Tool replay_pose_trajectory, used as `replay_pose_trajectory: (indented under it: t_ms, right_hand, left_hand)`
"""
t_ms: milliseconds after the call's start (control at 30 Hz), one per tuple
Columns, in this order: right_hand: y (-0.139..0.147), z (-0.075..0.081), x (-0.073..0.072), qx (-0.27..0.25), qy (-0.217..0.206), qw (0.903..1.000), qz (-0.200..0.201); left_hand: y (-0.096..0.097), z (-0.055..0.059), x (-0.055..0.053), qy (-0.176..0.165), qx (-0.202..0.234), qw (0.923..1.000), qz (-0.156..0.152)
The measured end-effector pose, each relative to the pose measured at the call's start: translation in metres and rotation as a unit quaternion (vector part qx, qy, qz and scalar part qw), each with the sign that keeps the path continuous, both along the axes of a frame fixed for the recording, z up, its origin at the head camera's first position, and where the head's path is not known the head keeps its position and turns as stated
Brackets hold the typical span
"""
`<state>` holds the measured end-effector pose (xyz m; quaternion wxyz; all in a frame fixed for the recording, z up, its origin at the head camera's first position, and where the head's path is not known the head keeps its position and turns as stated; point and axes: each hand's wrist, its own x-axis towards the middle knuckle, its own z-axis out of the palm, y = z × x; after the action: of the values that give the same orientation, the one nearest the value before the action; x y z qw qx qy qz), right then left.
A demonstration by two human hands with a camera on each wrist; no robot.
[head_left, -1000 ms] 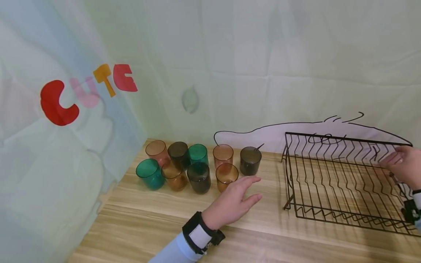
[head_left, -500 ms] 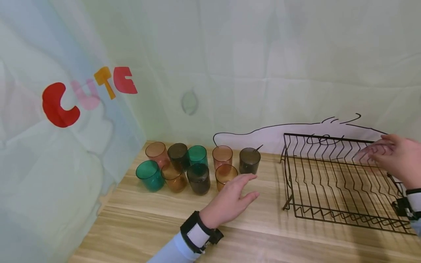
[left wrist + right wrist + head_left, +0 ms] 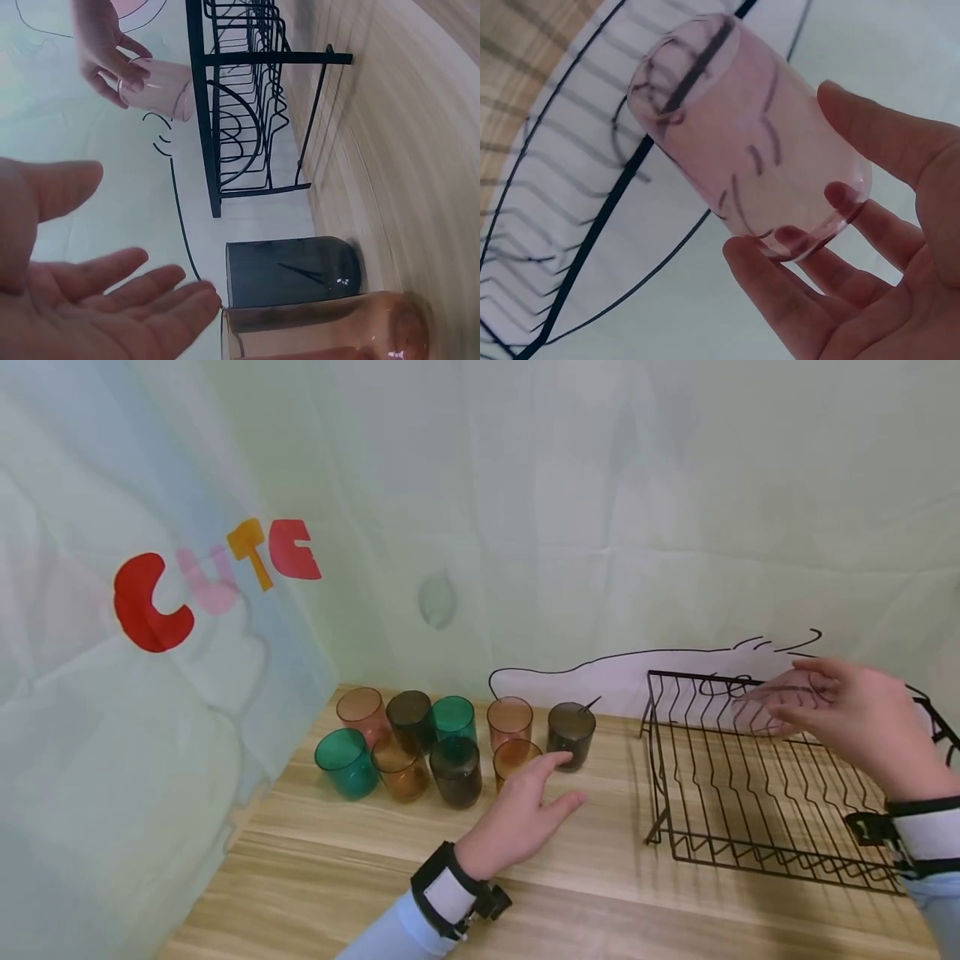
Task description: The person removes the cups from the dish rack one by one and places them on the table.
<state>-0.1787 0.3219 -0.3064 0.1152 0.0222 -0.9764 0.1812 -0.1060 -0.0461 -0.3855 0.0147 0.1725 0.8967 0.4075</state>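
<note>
My right hand (image 3: 870, 718) holds a clear pink cup (image 3: 757, 142) above the back rail of the black wire dish rack (image 3: 688, 677). The thumb is on the cup's side and the fingers curl at its near end; the cup is tilted. In the left wrist view the held pink cup (image 3: 156, 86) hangs near the rack's upper edge. My left hand (image 3: 517, 822) is spread with nothing in it, close to an amber cup (image 3: 513, 756), which it partly hides in the head view. A dark grey cup (image 3: 572, 735) stands just beyond its fingertips.
Left of these stand several upright cups on the wooden table (image 3: 300, 893): a green cup (image 3: 348, 768), an amber cup (image 3: 403, 772), a dark cup (image 3: 456, 772), and a back row including a pink cup (image 3: 510, 720). A printed curtain (image 3: 540, 527) hangs behind.
My right hand has moved left over the rack, carrying the pink cup from its right end toward its middle. My left hand has barely shifted.
</note>
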Motion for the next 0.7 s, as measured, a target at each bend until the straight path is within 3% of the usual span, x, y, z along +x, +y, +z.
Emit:
replay_pose_trajectory:
  t_ms: [267, 700]
  right_hand:
    - [-0.024, 0.007, 0.009, -0.021, 0.033, 0.9985, 0.037]
    - [-0.065, 0.012, 0.026, -0.087, 0.043, 0.9922, 0.078]
  left_hand:
    - [-0.002, -0.002, -0.003, -0.008, 0.056, 0.9980, 0.030]
    - [0.002, 0.002, -0.003, -0.038, 0.118, 0.9919, 0.027]
